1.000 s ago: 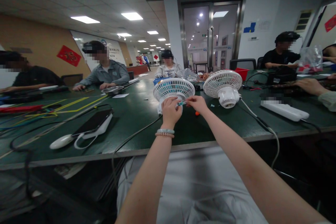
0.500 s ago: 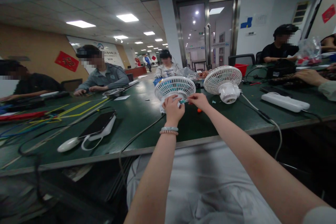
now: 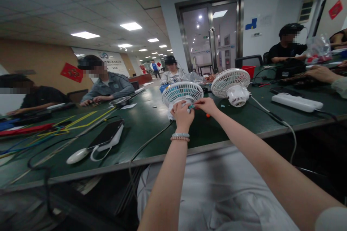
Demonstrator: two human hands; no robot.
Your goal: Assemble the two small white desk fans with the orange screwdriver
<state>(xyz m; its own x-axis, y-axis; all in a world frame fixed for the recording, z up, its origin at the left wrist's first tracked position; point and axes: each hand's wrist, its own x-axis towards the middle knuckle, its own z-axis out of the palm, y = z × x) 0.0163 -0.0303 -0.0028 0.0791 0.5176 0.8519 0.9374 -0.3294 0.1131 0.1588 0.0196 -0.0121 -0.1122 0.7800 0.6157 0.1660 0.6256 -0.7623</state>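
A white desk fan [image 3: 182, 93] with a round grille and pale blue blades stands on the green table, its back toward me. My left hand [image 3: 183, 115] is closed around the rear of this fan, covering most of its motor housing. Close by the left thumb is a small teal piece [image 3: 191, 107], whose exact kind is too small to tell. Its right end meets the pinched fingertips of my right hand [image 3: 206, 106]. An orange bit [image 3: 208, 115] lies on the table under my right wrist. Another small pale teal piece [image 3: 222, 106] lies farther right.
A second white fan [image 3: 231, 88] stands to the right, its cord running off the table's front edge. Beyond it lies a white power strip [image 3: 296, 102]. To the left are a phone [image 3: 106, 135] on a white stand and yellow cables [image 3: 86, 117]. Several people sit around the table.
The view has shifted slightly, so the scene sits a little to the right. My hands stay at the fan's back, with the right fingertips still at the teal piece.
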